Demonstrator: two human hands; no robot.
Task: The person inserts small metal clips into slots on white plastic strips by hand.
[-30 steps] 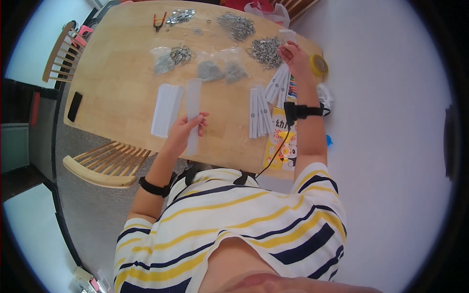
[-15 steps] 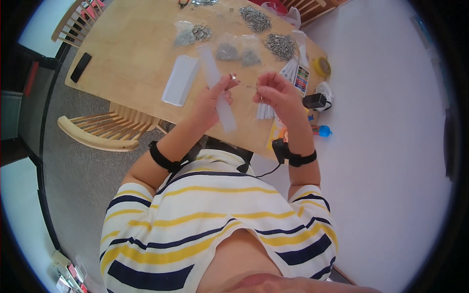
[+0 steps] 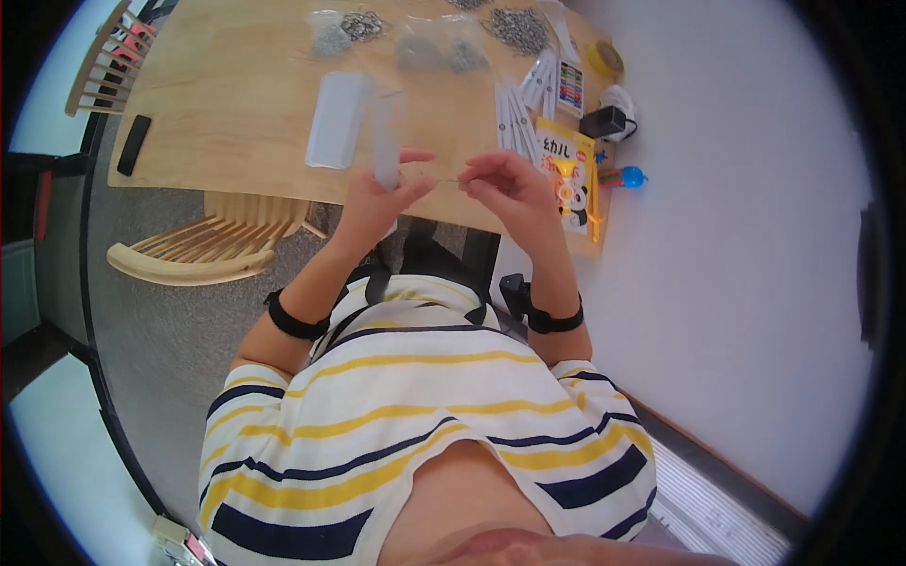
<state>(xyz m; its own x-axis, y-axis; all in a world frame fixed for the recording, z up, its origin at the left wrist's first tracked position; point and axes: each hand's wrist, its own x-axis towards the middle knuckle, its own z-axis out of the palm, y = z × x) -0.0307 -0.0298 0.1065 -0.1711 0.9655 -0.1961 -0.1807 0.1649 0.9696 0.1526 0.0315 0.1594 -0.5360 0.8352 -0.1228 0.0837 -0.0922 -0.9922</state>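
My left hand point(image 3: 376, 200) is closed round a long translucent plastic strip point(image 3: 386, 141), which stands up from between the fingers above the table's near edge. Facing it across a small gap, my right hand point(image 3: 514, 189) has its thumb and fingertips pinched together. Something thin and small shows faintly at those fingertips, too fine to name. A stack of white strips or sheets point(image 3: 337, 120) lies on the table just beyond my left hand. Several white printed strips point(image 3: 514, 121) lie beyond my right hand, beside a yellow picture booklet point(image 3: 569, 174).
On the wooden table point(image 3: 226, 104) lie clear bags of small parts point(image 3: 422, 54), metal rings point(image 3: 363, 25) and a metal pile point(image 3: 517, 31). Yellow tape point(image 3: 605, 58), a crayon box point(image 3: 571, 88), a black adapter point(image 3: 602, 122) and a blue-capped bottle point(image 3: 630, 176) line the right edge. A wooden chair point(image 3: 203, 250) stands left.
Both hands have come nearer to me, and the plastic strip now stands more upright. The view has shifted, so the table's far end is cut off and the yellow booklet shows.
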